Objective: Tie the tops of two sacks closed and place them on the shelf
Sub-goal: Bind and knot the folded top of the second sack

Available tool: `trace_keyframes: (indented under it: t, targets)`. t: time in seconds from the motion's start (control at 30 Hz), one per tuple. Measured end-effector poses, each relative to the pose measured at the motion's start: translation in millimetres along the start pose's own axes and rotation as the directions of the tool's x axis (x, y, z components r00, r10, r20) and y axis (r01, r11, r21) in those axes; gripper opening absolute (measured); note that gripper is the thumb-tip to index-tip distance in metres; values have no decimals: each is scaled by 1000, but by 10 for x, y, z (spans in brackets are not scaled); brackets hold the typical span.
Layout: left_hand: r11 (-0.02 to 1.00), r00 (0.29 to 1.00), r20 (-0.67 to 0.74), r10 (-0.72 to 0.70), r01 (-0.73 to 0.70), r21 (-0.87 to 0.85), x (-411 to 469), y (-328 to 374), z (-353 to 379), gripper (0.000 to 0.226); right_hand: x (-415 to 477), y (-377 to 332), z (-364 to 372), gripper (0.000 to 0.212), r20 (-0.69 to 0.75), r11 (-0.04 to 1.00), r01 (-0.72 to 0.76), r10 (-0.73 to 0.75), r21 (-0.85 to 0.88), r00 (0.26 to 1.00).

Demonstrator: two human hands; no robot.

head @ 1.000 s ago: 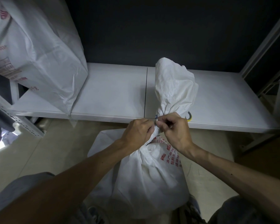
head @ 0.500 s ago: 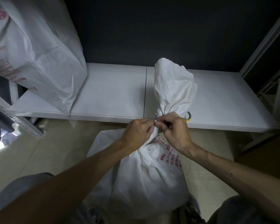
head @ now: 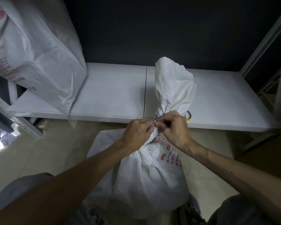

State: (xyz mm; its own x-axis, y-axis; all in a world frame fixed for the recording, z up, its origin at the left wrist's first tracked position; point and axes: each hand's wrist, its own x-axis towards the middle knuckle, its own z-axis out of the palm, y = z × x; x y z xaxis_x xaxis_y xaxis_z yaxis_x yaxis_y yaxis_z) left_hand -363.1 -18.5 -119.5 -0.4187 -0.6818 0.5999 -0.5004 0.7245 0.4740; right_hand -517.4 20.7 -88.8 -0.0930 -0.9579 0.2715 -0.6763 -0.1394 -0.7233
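Barely visible tie (head: 156,117) btwn hands (head: 136,132) (head: 175,129)

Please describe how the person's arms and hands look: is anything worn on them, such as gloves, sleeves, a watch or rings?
Nothing is worn. The left hand and the right hand are bare, without gloves or visible rings. No watch or band sits on either wrist. The left forearm and the right forearm are uncovered; no sleeve shows.

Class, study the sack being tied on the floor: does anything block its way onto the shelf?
Nothing visible stands between the sack and the shelf. A second sack sits at its left end, and a small yellow item lies at the front edge.
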Motion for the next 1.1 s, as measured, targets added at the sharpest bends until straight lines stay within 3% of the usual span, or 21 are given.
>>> trace_keyframes:
  t: [0.17, 0.37, 0.47, 0.57, 0.73, 0.83, 0.9, 0.97, 1.03, 1.1]
  targets:
    - [1000, 999, 41, -17, 16, 20, 13, -12, -5, 23, 54, 17, 11, 4, 12, 999, 3, -2, -46, 1000]
    - [998, 999, 53, 3, -7, 66, 5, 1, -17, 10, 97, 49, -55, 7, 94, 999, 41, -43, 25, 995]
    - [997, 999, 40, 14, -17, 79, 15, -4, -4, 9, 104, 40, -95, 8, 80, 982, 180, -176, -50, 981]
    - [995, 999, 43, 26, -30, 95, 13, 10, 14, 14, 108, 49, -152, 24, 201, 870, 423, -380, -254, 903]
    - [997, 999, 48, 15, -19, 80, -2, -10, 52, 12, 173, 49, -198, 24, 323, 704, 571, -472, -422, 820]
    - [982, 980, 97, -172, 179, -62, 3, 32, 46, 10, 212, 14, -232, 26, 366, 622, 630, -512, -466, 777]
    - [828, 860, 256, -442, 501, -252, 47, 39, 26, 5, 233, -15, -262, 26, 382, 595, 638, -511, -489, 770]
    - [508, 662, 460, -591, 749, -426, 125, 33, -15, 11, 230, -44, -265, 27, 362, 636, 603, -482, -482, 798]
    - [274, 544, 583, -604, 829, -488, 206, 43, -56, 7, 205, -70, -238, 30, 321, 697, 555, -453, -455, 832]
    - [240, 526, 628, -573, 841, -485, 258, 61, -75, 10, 178, -94, -190, 26, 289, 738, 509, -420, -443, 860]
